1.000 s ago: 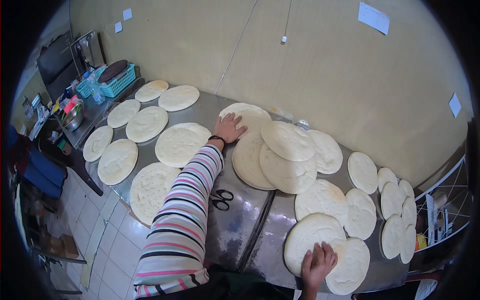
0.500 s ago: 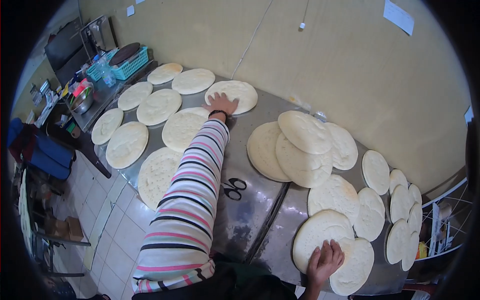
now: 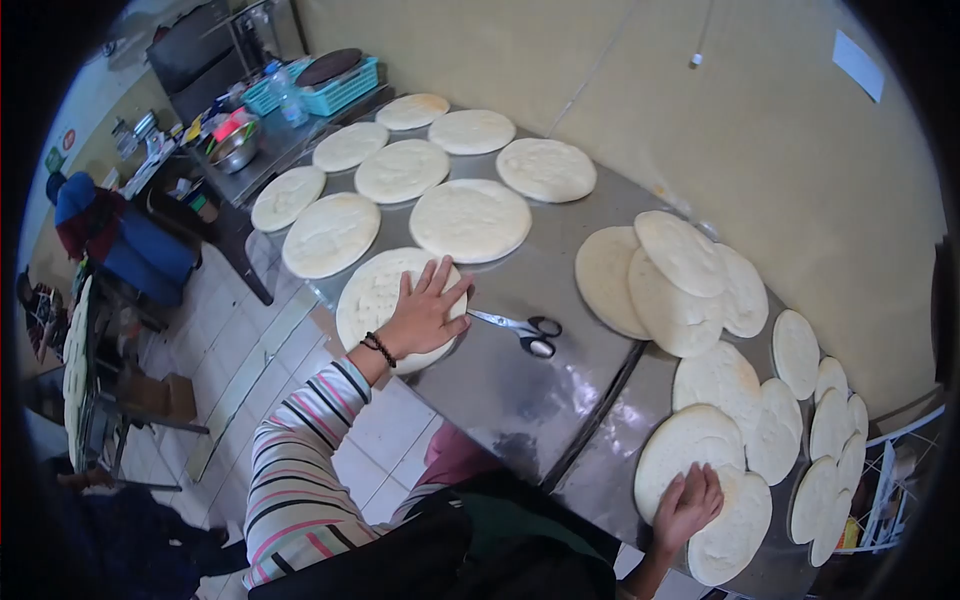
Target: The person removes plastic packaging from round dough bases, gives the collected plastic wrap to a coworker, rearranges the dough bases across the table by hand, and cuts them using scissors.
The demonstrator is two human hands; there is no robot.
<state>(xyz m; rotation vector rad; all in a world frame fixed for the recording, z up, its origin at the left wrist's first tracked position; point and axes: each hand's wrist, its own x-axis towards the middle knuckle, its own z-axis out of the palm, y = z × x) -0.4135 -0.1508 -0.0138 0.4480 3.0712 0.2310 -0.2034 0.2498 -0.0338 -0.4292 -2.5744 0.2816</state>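
My left hand [image 3: 422, 314], with a dark beaded bracelet, lies spread on a round flatbread [image 3: 372, 290] at the table's near left edge. Just right of its fingers are scissors [image 3: 528, 332] with black handles. At the lower right my right hand [image 3: 688, 506] rests with loosely bent fingers over a flatbread [image 3: 683, 448], near another flatbread [image 3: 730, 540] that it overlaps. Nothing is gripped in either hand. Beyond my left hand, several more flatbreads [image 3: 470, 220] lie in rows.
Overlapping flatbreads [image 3: 610, 285] cover part of the metal table [image 3: 480, 390] on the right, up to the wall. A turquoise basket [image 3: 345, 90], a bottle [image 3: 287, 97] and a metal bowl [image 3: 235, 150] stand at the back left. A person in blue [image 3: 140, 250] is at far left.
My left hand has moved from a far flatbread by the wall to the near left one, uncovering the scissors. My right hand stays by the same flatbreads. The view has shifted left.
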